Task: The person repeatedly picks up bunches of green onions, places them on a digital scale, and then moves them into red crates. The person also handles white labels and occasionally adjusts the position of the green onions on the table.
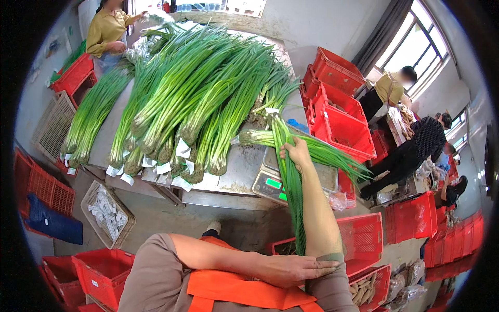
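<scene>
My right hand (297,153) is closed around a bunch of green onions (294,195). Its root end, with a white tag, points away from me, and its leaves trail down toward my body. Beneath it, another bunch of green onions (255,137) lies crosswise over the metal tray of a digital scale (269,183) with green lit displays. My left hand (290,269) reaches across my body, its fingertips on the right sleeve (331,262) near the elbow. Whether those fingers pinch the cloth is unclear. A large pile of green onion bunches (202,89), many tagged white, covers the table left of the scale.
A metal table (237,183) carries the pile and scale. Red plastic crates (347,132) stand stacked at right. On the floor at left sits a basket (84,202) of white paper tags. A person (103,35) stands across the table; other people (413,148) work at right.
</scene>
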`<state>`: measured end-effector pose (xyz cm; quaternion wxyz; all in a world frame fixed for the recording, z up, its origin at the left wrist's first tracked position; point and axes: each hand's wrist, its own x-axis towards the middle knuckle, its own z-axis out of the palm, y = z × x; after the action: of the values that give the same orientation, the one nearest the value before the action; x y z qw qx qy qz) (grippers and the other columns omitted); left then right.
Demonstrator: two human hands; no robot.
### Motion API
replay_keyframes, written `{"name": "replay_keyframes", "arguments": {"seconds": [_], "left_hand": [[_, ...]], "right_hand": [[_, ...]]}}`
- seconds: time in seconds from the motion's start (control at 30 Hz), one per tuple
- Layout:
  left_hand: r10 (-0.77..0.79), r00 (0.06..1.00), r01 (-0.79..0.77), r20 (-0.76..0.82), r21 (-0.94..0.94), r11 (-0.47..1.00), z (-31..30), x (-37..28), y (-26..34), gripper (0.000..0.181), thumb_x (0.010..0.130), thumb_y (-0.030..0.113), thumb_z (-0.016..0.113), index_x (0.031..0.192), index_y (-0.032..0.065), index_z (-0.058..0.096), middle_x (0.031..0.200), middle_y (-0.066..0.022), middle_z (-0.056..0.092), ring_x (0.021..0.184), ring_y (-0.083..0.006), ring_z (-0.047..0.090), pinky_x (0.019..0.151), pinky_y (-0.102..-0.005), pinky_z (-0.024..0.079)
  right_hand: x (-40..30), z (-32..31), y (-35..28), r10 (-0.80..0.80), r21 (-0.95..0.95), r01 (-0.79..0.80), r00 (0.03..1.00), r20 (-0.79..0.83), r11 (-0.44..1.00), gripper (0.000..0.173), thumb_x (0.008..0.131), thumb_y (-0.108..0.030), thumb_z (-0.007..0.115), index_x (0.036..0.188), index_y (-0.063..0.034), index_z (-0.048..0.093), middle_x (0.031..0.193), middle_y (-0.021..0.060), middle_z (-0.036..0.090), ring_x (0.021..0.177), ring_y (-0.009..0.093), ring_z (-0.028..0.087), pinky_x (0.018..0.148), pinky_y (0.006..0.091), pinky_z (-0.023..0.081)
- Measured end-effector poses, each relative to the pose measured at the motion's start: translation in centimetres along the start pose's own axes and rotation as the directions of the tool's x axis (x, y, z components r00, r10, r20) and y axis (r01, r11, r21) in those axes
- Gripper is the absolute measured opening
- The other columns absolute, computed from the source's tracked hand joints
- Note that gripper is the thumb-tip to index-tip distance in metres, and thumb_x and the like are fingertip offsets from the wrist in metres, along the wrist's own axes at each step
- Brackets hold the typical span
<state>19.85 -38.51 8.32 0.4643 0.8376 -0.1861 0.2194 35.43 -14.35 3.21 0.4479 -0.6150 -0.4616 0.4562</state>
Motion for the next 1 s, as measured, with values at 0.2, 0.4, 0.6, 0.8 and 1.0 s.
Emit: {"name": "replay_keyframes", "arguments": {"seconds": [0.2,0.4,0.6,0.8,1.0], "left_hand": [[0.064,0.984,-0.081,-0.164,-0.102,0.991,-2.8,-1.2,-0.2,0.054,0.083,0.000,0.052,0.135,0.0003,0.034,0.139,-0.0203,0.031,0.121,-0.0317,0.040,0.099,-0.0380,0.036],[-0.780,0.087,0.060,-0.620,-0.778,0.625,-10.5,-7.4,-12.2,0.040,0.093,0.038,0.048,0.105,0.0004,0.055,0.098,-0.0087,0.060,0.089,-0.0184,0.059,0.076,-0.0324,0.048],[-0.951,0.182,-0.148,-0.248,-0.963,0.223,-10.8,-6.3,-16.2,0.080,0.082,0.066,0.045,0.128,0.0008,0.041,0.123,-0.0146,0.050,0.114,-0.0275,0.047,0.094,-0.0445,0.038],[-0.747,0.491,-0.474,-0.448,-0.857,0.203,-9.3,-6.9,-11.6,0.074,0.086,0.064,0.038,0.133,0.0067,0.037,0.133,-0.0115,0.045,0.119,-0.0287,0.044,0.098,-0.0486,0.033],[-0.693,0.632,-0.420,-0.347,-0.905,0.070,-6.0,-13.0,-5.4,0.052,0.092,0.040,0.046,0.130,0.0063,0.043,0.132,-0.0132,0.048,0.121,-0.0298,0.044,0.100,-0.0484,0.030]], "right_hand": [[0.5,-0.3,-0.2,0.013,-0.058,-0.011,0.999,0.035,0.998,0.045,0.088,-0.002,0.051,0.129,0.0109,0.036,0.084,0.0154,0.060,0.064,0.018,0.062,0.057,0.0281,0.052],[-0.7,0.0,-1.5,-0.330,-0.499,0.307,0.943,0.045,0.810,0.039,0.086,-0.018,0.057,0.110,0.0123,0.054,0.100,0.0220,0.063,0.092,0.028,0.061,0.084,0.0354,0.046],[-6.8,-0.3,-4.5,-0.629,-0.671,0.526,0.769,0.113,0.523,0.029,0.081,-0.005,0.057,0.107,0.0080,0.054,0.104,0.0261,0.057,0.098,0.040,0.055,0.086,0.0411,0.044],[-18.9,0.3,-9.5,-0.646,-0.610,0.767,0.570,0.508,0.197,0.041,0.075,-0.004,0.062,0.114,0.0040,0.051,0.112,0.0215,0.055,0.103,0.039,0.052,0.088,0.0427,0.042],[-22.0,-0.8,-12.7,-0.361,-0.430,0.774,0.609,0.706,0.465,0.041,0.075,0.000,0.062,0.115,0.0020,0.052,0.115,0.0214,0.054,0.107,0.037,0.053,0.092,0.0392,0.042]]}}
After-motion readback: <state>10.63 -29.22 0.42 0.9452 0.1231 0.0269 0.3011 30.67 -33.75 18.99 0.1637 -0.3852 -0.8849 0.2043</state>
